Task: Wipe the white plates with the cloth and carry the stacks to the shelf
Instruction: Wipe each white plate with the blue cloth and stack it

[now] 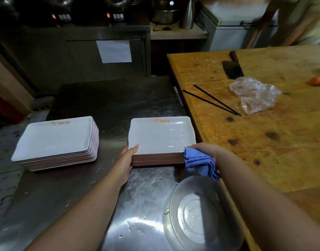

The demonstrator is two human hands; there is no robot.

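While two stacks of white plates sit on the steel counter (pixel 86 98) | left hand (pixel 127 160) grips right stack (pixel 161 138) at its left edge | right hand (pixel 205 151) clutches one blue cloth (pixel 199 163) at its right corner | left stack (pixel 56 142) untouched | two black chopsticks (pixel 212 102), one metal bowl (pixel 197 212)

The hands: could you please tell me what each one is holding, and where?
The left hand grips the right-hand stack of white rectangular plates at its near-left corner; the right hand holds the crumpled blue cloth.

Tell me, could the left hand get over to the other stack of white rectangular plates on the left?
Probably yes. The left hand grips the near stack of plates, and only bare steel counter lies between it and the left stack of white rectangular plates.
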